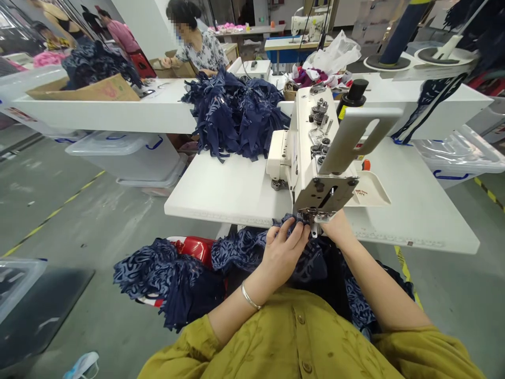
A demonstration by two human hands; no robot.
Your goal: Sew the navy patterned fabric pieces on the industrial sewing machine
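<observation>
My left hand (284,251) grips navy patterned fabric (290,220) at the front of a cream sewing machine (305,131), its fingertips right beside the needle and presser foot. The fabric hangs from there over the table edge and onto my lap. My right hand (336,227) reaches in on the other side of the machine head, close to the presser foot; its fingers are hidden behind the machine. More of the patterned fabric (236,250) lies bunched left of my left hand.
A heap of navy fabric pieces (240,110) lies on the white table (221,189), left of the machine. More fabric (158,271) covers a red stool (197,248). Thread cones (400,37) stand at right. A person (201,47) sits across the table. Plastic bins (122,152) stand below.
</observation>
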